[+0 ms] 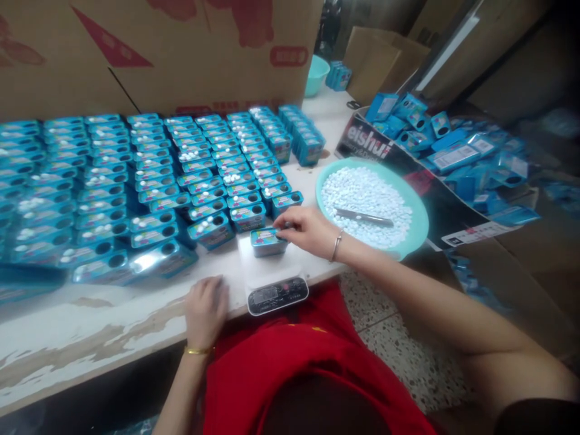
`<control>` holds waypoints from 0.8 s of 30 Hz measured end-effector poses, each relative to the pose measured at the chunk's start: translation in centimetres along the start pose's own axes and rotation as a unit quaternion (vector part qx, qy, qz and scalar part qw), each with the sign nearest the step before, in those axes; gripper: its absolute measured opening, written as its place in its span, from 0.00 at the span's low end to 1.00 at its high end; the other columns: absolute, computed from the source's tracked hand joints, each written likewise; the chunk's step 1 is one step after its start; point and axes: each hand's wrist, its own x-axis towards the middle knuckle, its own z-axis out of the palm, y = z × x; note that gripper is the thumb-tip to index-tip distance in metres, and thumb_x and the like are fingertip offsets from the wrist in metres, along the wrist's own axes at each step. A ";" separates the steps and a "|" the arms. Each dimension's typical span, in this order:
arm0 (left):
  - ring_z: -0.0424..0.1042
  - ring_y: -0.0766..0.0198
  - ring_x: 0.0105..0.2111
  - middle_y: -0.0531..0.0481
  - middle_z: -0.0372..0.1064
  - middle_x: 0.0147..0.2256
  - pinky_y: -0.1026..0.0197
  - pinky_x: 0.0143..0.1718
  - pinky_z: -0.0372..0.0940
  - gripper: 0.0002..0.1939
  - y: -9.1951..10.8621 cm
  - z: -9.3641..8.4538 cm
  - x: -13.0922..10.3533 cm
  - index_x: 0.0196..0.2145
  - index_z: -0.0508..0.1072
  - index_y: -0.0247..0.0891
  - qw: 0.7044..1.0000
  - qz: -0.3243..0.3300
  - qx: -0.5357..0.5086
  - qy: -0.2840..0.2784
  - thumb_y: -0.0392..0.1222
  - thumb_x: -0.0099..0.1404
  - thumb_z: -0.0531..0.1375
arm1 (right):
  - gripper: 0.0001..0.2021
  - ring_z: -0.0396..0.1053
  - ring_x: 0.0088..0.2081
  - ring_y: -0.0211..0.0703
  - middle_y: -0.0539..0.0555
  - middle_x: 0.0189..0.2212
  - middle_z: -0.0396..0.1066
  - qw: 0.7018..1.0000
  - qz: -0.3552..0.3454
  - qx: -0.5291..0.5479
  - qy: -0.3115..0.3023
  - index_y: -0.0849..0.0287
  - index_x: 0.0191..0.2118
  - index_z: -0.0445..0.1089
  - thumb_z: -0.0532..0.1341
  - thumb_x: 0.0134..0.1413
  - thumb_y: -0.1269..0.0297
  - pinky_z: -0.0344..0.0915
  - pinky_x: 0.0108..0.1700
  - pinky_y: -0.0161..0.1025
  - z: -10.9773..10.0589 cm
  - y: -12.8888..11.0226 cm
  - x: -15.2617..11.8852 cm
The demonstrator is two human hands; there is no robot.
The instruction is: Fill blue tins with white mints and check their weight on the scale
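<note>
A small blue tin [267, 240] stands on the white kitchen scale [277, 295], whose dark display panel faces me. Over the right end of that tin, my right hand [308, 229] has its fingertips pinched together; what is between them is too small to make out. My left hand [206, 308] rests on the table's front edge, left of the scale, holding nothing, its fingers loosely extended and somewhat blurred. To the right, a mint-green basin [419, 211] holds many small white tablets [362, 193], with a metal tool like tweezers or a blade [365, 217] lying on them.
Rows of blue tins [154, 172] cover the table's left and back, some with white tablets on top. Behind them stands a big cardboard box [181, 60]. At right, a printed carton [385, 148] is heaped with blue tins [462, 151]. Another green bowl [317, 75] sits farther back.
</note>
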 end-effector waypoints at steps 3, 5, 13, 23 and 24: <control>0.66 0.54 0.40 0.41 0.68 0.39 0.53 0.42 0.62 0.12 0.0 0.0 0.0 0.45 0.69 0.37 1.000 -0.005 -0.005 -0.005 0.43 0.67 0.53 | 0.06 0.66 0.35 0.39 0.54 0.33 0.71 0.999 -0.019 -0.050 -0.003 0.63 0.37 0.74 0.62 0.53 0.74 0.64 0.42 0.40 0.1 -0.4 0.1; 0.66 0.54 0.40 0.42 0.68 0.39 0.53 0.42 0.62 0.12 0.1 0.0 0.0 0.45 0.69 0.37 1.000 -0.010 -0.005 -0.010 0.43 0.67 0.53 | 0.06 0.67 0.39 0.41 0.56 0.35 0.71 0.997 -0.023 -0.069 -0.005 0.63 0.38 0.74 0.61 0.54 0.74 0.64 0.46 0.41 0.3 -0.5 0.2; 0.66 0.55 0.40 0.42 0.68 0.39 0.54 0.43 0.62 0.12 0.4 0.0 -0.2 0.44 0.70 0.36 1.000 -0.021 -0.007 -0.013 0.42 0.67 0.53 | 0.11 0.67 0.44 0.46 0.58 0.41 0.69 0.990 -0.048 -0.130 -0.027 0.62 0.41 0.72 0.56 0.55 0.77 0.64 0.49 0.42 0.7 -0.7 0.2; 0.66 0.56 0.39 0.42 0.68 0.38 0.55 0.42 0.62 0.12 0.1 0.5 -0.3 0.44 0.70 0.34 1.000 0.004 0.000 0.016 0.41 0.66 0.55 | 0.08 0.67 0.41 0.45 0.58 0.41 0.68 0.982 -0.030 -0.184 -0.002 0.62 0.41 0.71 0.61 0.57 0.66 0.63 0.45 0.42 1.0 -1.3 0.7; 0.66 0.56 0.39 0.42 0.68 0.38 0.55 0.42 0.62 0.12 0.1 0.5 -0.3 0.44 0.70 0.34 1.000 0.003 -0.001 0.015 0.41 0.66 0.55 | 0.09 0.67 0.40 0.46 0.58 0.41 0.68 0.982 -0.029 -0.187 0.010 0.62 0.41 0.71 0.62 0.56 0.64 0.63 0.44 0.42 0.9 -1.4 0.8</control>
